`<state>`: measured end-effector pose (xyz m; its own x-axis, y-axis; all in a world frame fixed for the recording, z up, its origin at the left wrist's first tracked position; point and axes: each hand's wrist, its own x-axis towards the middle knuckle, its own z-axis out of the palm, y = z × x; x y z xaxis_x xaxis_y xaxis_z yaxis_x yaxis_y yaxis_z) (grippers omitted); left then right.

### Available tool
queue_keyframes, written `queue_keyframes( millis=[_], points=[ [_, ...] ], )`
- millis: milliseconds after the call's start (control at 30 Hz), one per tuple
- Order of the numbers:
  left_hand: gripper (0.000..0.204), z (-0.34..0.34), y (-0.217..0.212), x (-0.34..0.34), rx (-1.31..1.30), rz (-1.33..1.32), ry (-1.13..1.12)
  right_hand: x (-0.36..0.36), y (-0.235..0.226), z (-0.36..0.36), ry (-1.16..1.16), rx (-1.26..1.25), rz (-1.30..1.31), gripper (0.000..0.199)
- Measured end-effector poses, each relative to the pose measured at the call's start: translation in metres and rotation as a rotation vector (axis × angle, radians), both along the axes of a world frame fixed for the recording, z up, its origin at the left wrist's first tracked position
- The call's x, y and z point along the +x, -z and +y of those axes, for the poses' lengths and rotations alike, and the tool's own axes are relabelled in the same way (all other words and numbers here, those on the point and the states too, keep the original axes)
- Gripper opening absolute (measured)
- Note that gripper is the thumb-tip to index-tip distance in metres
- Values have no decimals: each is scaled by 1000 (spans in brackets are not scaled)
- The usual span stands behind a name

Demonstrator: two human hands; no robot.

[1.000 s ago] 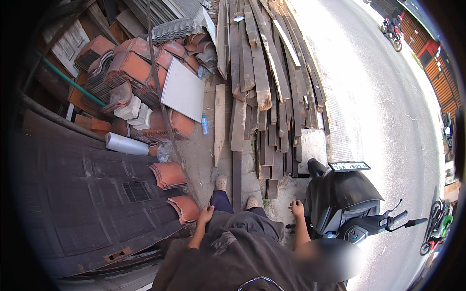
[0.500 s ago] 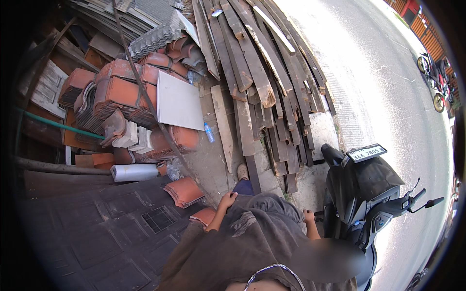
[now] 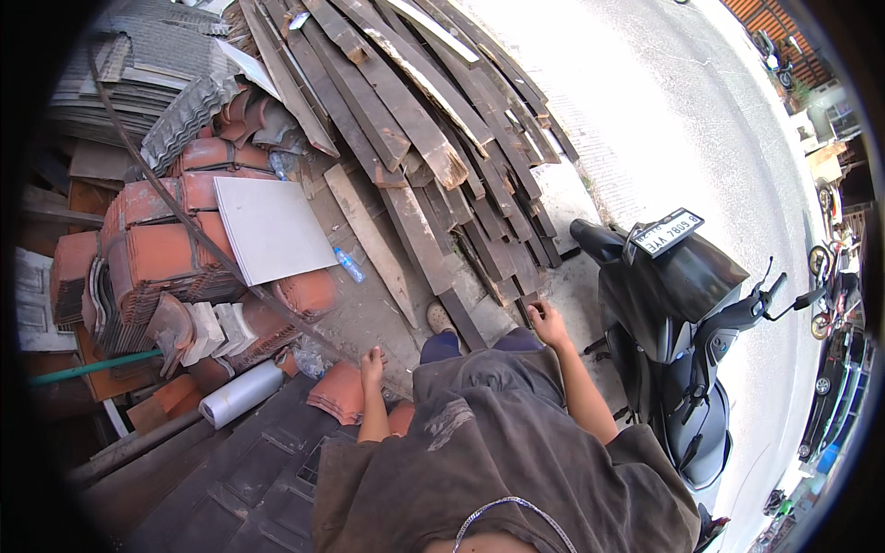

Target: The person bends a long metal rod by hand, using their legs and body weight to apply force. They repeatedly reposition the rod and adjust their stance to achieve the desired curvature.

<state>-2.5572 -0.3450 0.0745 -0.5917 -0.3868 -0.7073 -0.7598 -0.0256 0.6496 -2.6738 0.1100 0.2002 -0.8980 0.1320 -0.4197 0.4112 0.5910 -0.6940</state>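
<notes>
My left hand (image 3: 372, 366) hangs in front of my body with its fingers curled in and nothing seen in them. Beside it lies a small stack of orange roof tiles (image 3: 337, 393). Farther right, my right hand (image 3: 548, 323) is raised at the near end of a pile of dark wooden beams (image 3: 433, 161), apart from them. Its fingers are loosely bent and spread, holding nothing that I can see. One shoe (image 3: 441, 319) shows on the pavement beside a beam's end.
A black motorbike (image 3: 678, 304) stands close on my right, by the road (image 3: 701, 129). Stacked roof tiles (image 3: 171, 240) fill the left, with a white panel (image 3: 277, 230) leaning on them. A plastic bottle (image 3: 348, 264), a white roll (image 3: 241, 394) and a dark panelled door (image 3: 230, 488) lie nearer.
The view has turned, so the beams and tiles sit farther left. My right hand has risen forward from beside my body. My left hand has shifted left in the picture.
</notes>
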Motion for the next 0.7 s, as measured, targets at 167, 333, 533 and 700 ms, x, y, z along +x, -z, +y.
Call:
queue_keyframes(
  millis=[167, 333, 533, 700],
  points=[
    [43, 20, 6, -19, 28, 42, -59, 65, 41, 64, 33, 227, -294, 42],
    [42, 76, -3, -22, 24, 63, 19, 136, 58, 124, 52, 283, -557, 48],
    [41, 181, -9, -8, 20, 43, 109, 154, 91, 189, 148, 199, -487, 45],
    [41, 287, -43, -14, -138, 47, 412, 130, 110, 243, 270, 47, -390, 38]
  ],
)
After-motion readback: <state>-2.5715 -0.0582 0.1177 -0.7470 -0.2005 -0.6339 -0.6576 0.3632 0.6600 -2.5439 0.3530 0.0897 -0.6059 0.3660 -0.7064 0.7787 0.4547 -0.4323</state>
